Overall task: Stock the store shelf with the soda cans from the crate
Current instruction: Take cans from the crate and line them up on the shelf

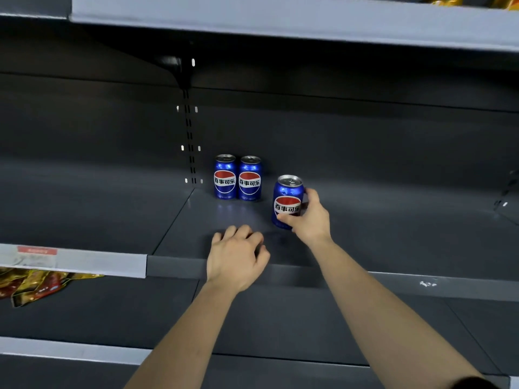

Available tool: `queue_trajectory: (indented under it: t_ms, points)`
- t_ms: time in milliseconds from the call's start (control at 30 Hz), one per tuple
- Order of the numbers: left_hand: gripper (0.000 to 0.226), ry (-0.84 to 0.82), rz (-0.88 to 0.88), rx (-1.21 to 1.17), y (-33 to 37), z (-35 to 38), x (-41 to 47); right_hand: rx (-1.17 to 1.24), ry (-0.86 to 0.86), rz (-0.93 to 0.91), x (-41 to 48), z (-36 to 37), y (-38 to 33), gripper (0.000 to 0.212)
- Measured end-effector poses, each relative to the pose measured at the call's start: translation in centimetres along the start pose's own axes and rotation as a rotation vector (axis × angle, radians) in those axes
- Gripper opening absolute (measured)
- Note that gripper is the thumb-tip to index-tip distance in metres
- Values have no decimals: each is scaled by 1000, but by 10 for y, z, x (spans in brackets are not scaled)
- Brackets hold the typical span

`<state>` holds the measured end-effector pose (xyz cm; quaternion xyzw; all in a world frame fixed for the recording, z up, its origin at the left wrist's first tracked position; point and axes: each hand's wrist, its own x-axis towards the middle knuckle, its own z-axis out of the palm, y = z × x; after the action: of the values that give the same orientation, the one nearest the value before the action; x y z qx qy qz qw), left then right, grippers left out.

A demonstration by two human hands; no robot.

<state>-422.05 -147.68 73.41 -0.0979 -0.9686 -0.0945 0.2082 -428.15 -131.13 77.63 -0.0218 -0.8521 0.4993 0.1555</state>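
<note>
Over the shelf (pixel 393 234), right hand (pixel 311 217) grips a soda can (pixel 288 197); left hand (pixel 236 258) hovers loosely curled, empty.

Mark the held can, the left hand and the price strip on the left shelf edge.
held can (pixel 287 205): head view, on its red, white and blue logo.
left hand (pixel 237 258): head view, back of the hand.
price strip (pixel 84 263): head view, pale part right of the red label.

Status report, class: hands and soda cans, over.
Right hand grips blue aluminium soda can. Left hand empty, resting on dark grey metal shelf. Two matching cans stand behind. Nothing in between.
</note>
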Motion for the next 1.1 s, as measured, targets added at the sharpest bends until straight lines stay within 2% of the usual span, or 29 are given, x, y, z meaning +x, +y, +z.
queue_trajectory:
  t_ms: [200,367,533,867,933,1033,1100]
  points:
    - [50,29,-13,-6,1,3,0,182,8,148,32,22,-3,71]
    - [43,91,-14,0,0,8,0,235,38,180,54,36,2,65]
    - [38,130,-13,16,0,12,0,298,33,189,68,55,10,71]
    - [34,164,-16,0,1,13,0,328,-86,141,74,59,18,60]
    - [33,169,-16,-1,1,13,0,305,-131,131,73,57,15,64]
    - [33,168,-20,-9,0,13,-1,288,-169,181,74,55,12,88]
    - [33,163,-22,-11,0,12,-1,286,-183,192,71,52,12,90]
